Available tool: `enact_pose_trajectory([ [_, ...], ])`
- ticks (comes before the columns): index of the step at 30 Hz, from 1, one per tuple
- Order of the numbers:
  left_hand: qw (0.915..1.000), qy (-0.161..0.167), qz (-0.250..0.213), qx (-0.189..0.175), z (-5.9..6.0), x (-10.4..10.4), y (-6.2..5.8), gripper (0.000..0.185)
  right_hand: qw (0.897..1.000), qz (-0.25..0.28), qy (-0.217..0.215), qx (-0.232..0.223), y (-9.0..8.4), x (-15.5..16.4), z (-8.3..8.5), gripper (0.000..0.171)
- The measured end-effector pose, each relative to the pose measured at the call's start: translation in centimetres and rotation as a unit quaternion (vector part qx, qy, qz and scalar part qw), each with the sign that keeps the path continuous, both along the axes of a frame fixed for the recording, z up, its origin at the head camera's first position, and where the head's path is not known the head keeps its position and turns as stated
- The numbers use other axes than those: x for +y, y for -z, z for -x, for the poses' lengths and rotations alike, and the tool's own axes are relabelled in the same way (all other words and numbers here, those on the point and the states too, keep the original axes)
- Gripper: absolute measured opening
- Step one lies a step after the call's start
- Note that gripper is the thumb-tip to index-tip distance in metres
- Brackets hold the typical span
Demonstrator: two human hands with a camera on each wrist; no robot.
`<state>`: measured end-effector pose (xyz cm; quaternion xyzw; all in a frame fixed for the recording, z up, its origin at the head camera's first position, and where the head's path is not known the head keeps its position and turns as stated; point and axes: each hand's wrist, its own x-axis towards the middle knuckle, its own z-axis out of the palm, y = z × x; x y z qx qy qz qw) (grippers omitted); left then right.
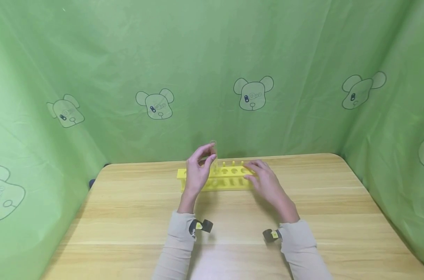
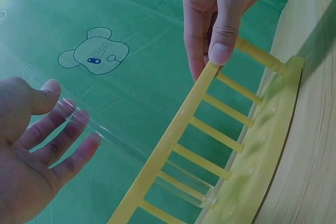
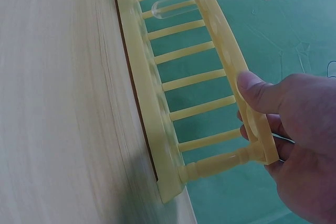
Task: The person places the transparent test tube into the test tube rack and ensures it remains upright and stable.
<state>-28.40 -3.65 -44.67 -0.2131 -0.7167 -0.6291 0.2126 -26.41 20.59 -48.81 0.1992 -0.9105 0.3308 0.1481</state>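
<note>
Clear glass tube (image 2: 131,148), matt yellow plastic rack (image 1: 229,179), smooth wood-grain table (image 1: 128,210).

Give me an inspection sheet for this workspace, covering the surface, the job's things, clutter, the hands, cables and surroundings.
Surface: wooden table, light grain.
Job's things: yellow test tube rack standing on the table; clear glass tube upright in one of its holes.
Clutter: nothing seen.
Hands: left hand pinches the tube near its top; right hand has its grip on the rack's right end, thumb on the top plate.
Cables: nothing seen; small wrist cameras on both sleeves.
Surroundings: green cloth with bear prints behind and on both sides.
</note>
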Motion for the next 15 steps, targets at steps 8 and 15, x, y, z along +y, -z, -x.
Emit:
enact_pose_trajectory([
  [8,0.9999,0.003,-0.001,-0.015,-0.07,-0.09,0.11,0.036,1.000,0.004,-0.006,0.007,-0.16,0.05,-0.09,0.041],
  [15,0.9998,0.009,0.005,-0.018,-0.02,-0.09,0.22,0.034,1.000,0.006,-0.006,0.005,-0.10,0.09,-0.05,0.041],
])
